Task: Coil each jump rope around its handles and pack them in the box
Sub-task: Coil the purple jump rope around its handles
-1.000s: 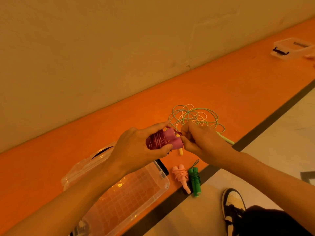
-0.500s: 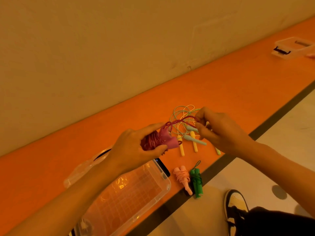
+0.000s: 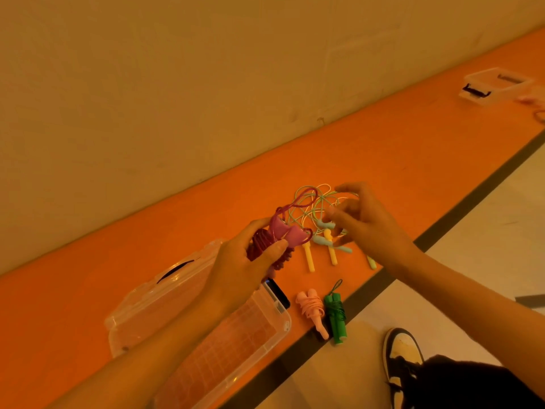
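The left hand's (image 3: pixel 244 270) fingers and thumb are clamped round the coiled purple-pink jump rope (image 3: pixel 283 234), held just above the box at its twelve o'clock, with one loose loop of cord standing up from the handles. The right hand's (image 3: pixel 362 222) fingers are curled over the tangle of loose cords (image 3: pixel 312 202) at the rope's two o'clock. Blur hides whether they pinch anything.

Everything lies on a smooth orange ledge (image 3: pixel 413 160) running along a plain pale wall (image 3: pixel 206 84). A dark stripe (image 3: pixel 472 199) borders the ledge, with light floor (image 3: pixel 486 231) beyond it.

The box (image 3: pixel 265 326) is clear hard plastic, oblong, with a gridded bottom and a black latch. The handles are soft-looking pegs with flared ends, and the cords are thin and glossy.

Two wound ropes lie side by side at the box's three o'clock, one pink (image 3: pixel 312 311) and one green (image 3: pixel 336 317). In the tangle show two yellow handles (image 3: pixel 308 258), two light blue handles (image 3: pixel 324 225) and one pale green handle (image 3: pixel 371 262). A second clear box (image 3: pixel 495 87) sits far off at two o'clock. One black-and-white shoe (image 3: pixel 402 355) stands at five o'clock.
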Demonstrator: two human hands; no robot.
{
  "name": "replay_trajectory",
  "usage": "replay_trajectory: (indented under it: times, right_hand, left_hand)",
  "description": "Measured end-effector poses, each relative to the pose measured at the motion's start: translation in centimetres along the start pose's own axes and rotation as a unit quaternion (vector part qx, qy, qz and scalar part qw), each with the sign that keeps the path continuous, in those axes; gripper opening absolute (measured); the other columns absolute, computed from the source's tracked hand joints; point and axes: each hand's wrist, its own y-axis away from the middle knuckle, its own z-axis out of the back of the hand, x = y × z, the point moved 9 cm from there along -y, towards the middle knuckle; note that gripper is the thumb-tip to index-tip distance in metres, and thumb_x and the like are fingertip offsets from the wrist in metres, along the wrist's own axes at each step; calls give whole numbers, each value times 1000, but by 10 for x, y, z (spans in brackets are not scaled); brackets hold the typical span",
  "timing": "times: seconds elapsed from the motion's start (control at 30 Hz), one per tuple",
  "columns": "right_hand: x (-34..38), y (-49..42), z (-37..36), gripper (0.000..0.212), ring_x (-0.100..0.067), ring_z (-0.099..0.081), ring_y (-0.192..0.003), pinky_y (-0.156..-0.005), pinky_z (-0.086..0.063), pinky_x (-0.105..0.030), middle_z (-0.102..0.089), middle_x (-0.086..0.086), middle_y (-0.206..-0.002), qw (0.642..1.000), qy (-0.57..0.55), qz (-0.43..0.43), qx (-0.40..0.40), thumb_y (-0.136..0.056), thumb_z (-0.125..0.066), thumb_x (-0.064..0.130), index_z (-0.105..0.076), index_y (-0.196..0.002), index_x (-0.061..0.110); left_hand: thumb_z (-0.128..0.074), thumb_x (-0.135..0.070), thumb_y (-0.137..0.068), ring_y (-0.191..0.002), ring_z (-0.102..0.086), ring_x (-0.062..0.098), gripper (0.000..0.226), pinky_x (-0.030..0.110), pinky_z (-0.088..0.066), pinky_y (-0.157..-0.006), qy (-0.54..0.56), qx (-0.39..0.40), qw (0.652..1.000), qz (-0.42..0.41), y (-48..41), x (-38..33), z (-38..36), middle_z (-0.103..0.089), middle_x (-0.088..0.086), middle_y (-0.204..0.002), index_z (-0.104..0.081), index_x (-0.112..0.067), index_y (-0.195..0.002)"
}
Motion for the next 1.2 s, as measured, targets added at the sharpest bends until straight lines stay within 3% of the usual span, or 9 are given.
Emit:
replay_trajectory:
  times: [0.13,0.3,0.43,0.57,0.73,0.87,0.93,1.1,1.2]
  right_hand:
    - [-5,25,-46,40,-13,-70,-76,-66,-62,-38,-69,1,-99,999,-1,-14,41,-99,-52,36,-40,-137,27]
    - [-11,51,-74,60,-9,-65,-110,-84,-60,-29,-57,11,-133,997,-64,-9,37,-97,-55,37,-29,-151,40]
    - [-35,61,-51,55,-9,-62,-114,-90,-58,-38,-59,17,-129,998,-58,-3,9,-97,-60,31,-39,-145,46]
    - [-66,71,-27,58,-9,-60,-115,-92,-57,-35,-57,21,-127,997,-62,-29,-17,-94,-65,26,-41,-145,41]
    - [-107,76,-8,70,7,-57,-107,-82,-55,-20,-54,19,-130,998,-30,-38,-49,-86,-76,19,-41,-142,43]
    - [-152,68,5,69,-7,-60,-107,-82,-57,-25,-55,22,-127,995,-18,-60,-81,-87,-76,17,-42,-138,49]
    - [-182,66,9,68,-10,-61,-105,-79,-58,-26,-56,20,-122,991,-19,-90,-94,-87,-75,21,-42,-140,46]
    - [-258,67,20,68,-1,-58,-96,-67,-51,-10,-55,15,-115,981,6,-153,-121,-87,-74,21,-42,-146,32]
    - [-304,68,23,68,-4,-58,-96,-72,-48,-9,-55,14,-116,975,24,-181,-127,-87,-75,21,-43,-146,29]
  left_hand:
    - [-56,-59,-83,-69,-69,17,47,22,-49,-52,77,-65,994,33,9,18,-14,-73,0,-88,-57,-36,-124]
    - [-38,-56,-93,-94,-71,13,48,30,-60,-70,186,-57,978,78,15,36,-53,-69,-1,-114,-48,-32,-133]
    - [-29,-40,-107,-102,-68,8,38,29,-59,-80,208,-24,973,99,15,50,-89,-65,1,-125,-47,-32,-139]
    - [-30,-31,-109,-96,-67,-1,36,19,-56,-71,185,41,977,97,13,59,-124,-61,-2,-129,-42,-33,-143]
    - [-33,-32,-109,-119,-60,12,40,24,-55,-88,139,74,981,116,-8,88,-158,-57,-4,-138,-38,-38,-148]
    - [-35,-35,-108,-115,-56,2,34,27,-51,-94,84,96,986,108,-25,105,-181,-54,-18,-128,-42,-58,-130]
    - [-35,-39,-107,-108,-50,1,37,22,-46,-87,4,83,992,92,-35,119,-185,-48,-13,-125,-37,-50,-142]
    - [-13,-71,-87,-125,-42,23,80,40,-43,-97,-261,59,962,56,-54,181,-198,-38,0,-145,-30,-29,-153]
    - [-25,-64,-97,-124,-42,22,70,42,-43,-99,-270,23,959,81,-56,209,-201,-39,3,-142,-24,-27,-156]
